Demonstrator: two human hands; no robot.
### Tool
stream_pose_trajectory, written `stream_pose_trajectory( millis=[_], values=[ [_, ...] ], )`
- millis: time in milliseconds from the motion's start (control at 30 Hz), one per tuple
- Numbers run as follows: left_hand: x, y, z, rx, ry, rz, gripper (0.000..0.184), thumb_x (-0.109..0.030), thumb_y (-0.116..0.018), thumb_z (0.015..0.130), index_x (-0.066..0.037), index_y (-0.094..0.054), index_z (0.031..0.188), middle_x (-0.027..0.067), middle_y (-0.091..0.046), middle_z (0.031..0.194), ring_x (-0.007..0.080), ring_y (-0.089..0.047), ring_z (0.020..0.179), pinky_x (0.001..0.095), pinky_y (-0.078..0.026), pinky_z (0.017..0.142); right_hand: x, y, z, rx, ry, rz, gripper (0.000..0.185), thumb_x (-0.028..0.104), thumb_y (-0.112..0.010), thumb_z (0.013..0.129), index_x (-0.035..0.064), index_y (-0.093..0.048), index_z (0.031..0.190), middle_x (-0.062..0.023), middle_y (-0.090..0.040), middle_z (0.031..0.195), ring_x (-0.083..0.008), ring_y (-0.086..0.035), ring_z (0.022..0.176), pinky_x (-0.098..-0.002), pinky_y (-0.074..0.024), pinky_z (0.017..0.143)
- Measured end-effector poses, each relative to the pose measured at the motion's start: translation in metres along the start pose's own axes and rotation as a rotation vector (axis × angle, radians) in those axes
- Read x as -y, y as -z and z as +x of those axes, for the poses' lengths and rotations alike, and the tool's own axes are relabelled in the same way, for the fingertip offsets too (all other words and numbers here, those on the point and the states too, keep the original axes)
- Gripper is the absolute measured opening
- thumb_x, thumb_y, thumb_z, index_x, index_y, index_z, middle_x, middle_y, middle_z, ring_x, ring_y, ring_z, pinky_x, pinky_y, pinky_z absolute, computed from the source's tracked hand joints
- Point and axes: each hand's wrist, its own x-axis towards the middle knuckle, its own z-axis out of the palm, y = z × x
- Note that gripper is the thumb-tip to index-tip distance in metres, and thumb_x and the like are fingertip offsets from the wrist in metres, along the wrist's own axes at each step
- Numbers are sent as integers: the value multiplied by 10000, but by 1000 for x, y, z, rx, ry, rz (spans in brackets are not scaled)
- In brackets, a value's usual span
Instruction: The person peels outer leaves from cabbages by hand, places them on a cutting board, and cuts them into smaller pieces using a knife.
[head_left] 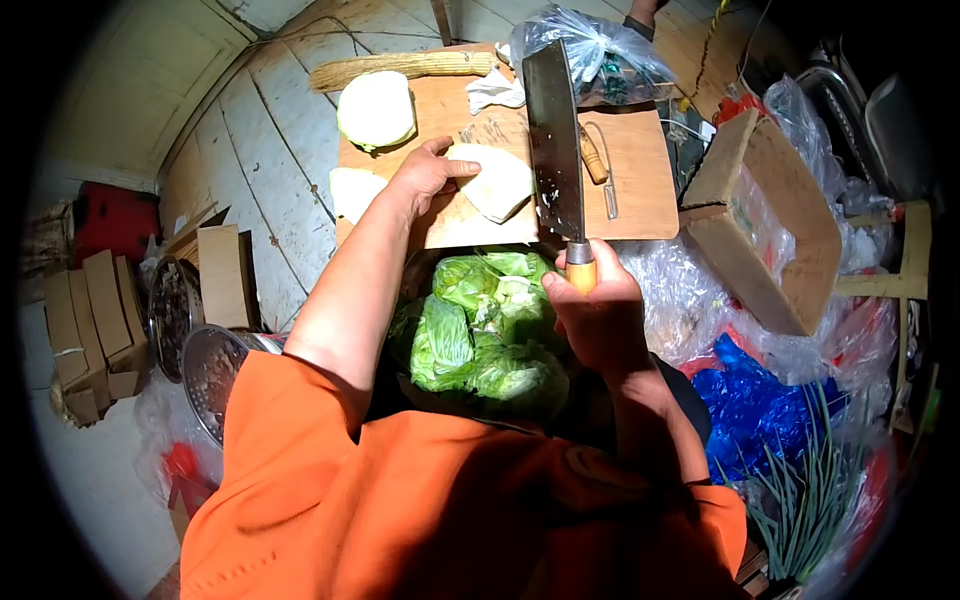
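My right hand (602,312) grips a cleaver (553,130) by its light wooden handle. Its broad dark blade stands raised over the wooden board (640,205), with small white bits stuck to it. My left hand (425,175) holds a pale cut cabbage piece (495,185) on the board, thumb laid over its top; some fingers are hidden. Behind that hand sits a larger cabbage (377,108), and another cut piece (352,192) lies at the board's left edge. Just right of the blade is a wooden-handled tool (593,157) with a thin metal loop.
Green cabbage leaves (485,325) fill a container below the board. A straw whisk (400,68) and a tied plastic bag (600,50) lie at the back. To the right are a cardboard box (770,240), blue plastic (745,400) and green onions (810,490); left, a metal colander (215,375).
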Motion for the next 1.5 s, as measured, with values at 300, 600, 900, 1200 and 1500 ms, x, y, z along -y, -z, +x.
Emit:
stream_pose_trajectory(
  millis=[300, 600, 900, 1200, 1500],
  values=[
    [10, -22, -41, 57, -45, 86, 492, -88, -829, 706, 36, -571, 1106, 118, -670, 974, 193, -651, 851, 307, -533, 771, 6, 5, 0, 89, -143, 81, 287, 195, -644, 780, 4, -543, 968, -188, -620, 763, -327, -627, 703, -392, -488, 662],
    [36, -19, -67, -155, -180, 228, 527, -183, -851, 680, 22, -520, 1036, 105, -632, 858, 197, -635, 720, 317, -560, 584, 3, 14, 1, 120, -33, -178, 355, 214, -610, 795, -50, -516, 1011, -288, -627, 832, -459, -611, 837, -488, -479, 745],
    [40, -8, -109, -419, -29, 258, 736, -236, -837, 683, 40, -390, 1199, 206, -576, 1078, 242, -620, 828, 322, -537, 573, -7, -14, -10, 313, -30, -500, 390, 214, -650, 794, -20, -553, 1090, -245, -649, 881, -394, -629, 881, -452, -487, 817],
    [45, -3, -90, -207, -94, 462, 810, -268, -778, 698, 81, -423, 1337, 243, -605, 1158, 276, -634, 980, 330, -518, 833, -3, -18, -12, 436, -101, -542, 329, 191, -600, 838, -15, -511, 1079, -233, -648, 850, -388, -636, 858, -464, -488, 802],
    [19, -15, -99, -142, -121, 754, 583, -188, -733, 718, 61, -558, 1215, 191, -649, 1120, 249, -632, 1007, 318, -477, 905, 6, -15, -6, 518, -135, -584, 313, 172, -579, 843, -17, -500, 1079, -243, -644, 871, -390, -632, 879, -462, -486, 812]
  ],
)
